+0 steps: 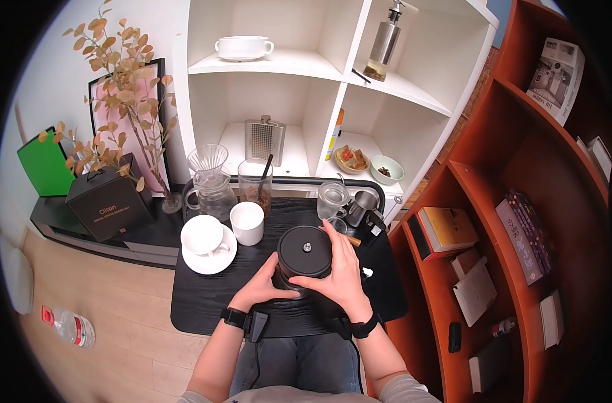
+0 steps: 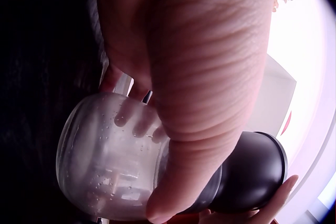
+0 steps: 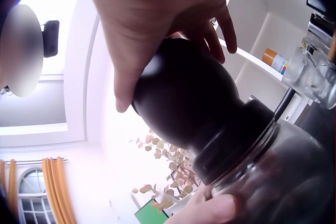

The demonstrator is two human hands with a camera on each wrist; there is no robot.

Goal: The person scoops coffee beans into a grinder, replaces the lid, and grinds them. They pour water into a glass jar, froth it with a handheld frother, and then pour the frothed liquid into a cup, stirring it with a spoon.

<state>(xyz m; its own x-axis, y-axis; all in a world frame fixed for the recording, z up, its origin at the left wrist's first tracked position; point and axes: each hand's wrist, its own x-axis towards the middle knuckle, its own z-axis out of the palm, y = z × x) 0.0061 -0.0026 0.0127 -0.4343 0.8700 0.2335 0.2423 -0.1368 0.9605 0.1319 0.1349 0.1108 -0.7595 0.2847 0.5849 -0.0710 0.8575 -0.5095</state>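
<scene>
A grinder with a black rounded top (image 1: pixel 304 250) and a clear glass base (image 2: pixel 107 155) stands upright at the front of the black table. The left hand (image 1: pixel 257 285) grips its glass base low down, thumb on the near side and fingers round the far side, as the left wrist view shows. Round the black upper part (image 3: pixel 184 92) the right hand (image 1: pixel 339 273) is curled, its thumb on one side and fingers on the other. A small metal stud shows on the flat lid in the head view.
On the black table (image 1: pixel 212 305) are a white cup (image 1: pixel 201 235) on a saucer, a white mug (image 1: pixel 247 223), a glass server (image 1: pixel 214 195), a tall glass (image 1: pixel 255 185), a glass pitcher (image 1: pixel 333 199) and a metal jug (image 1: pixel 362 207). White shelves (image 1: pixel 265 64) stand behind.
</scene>
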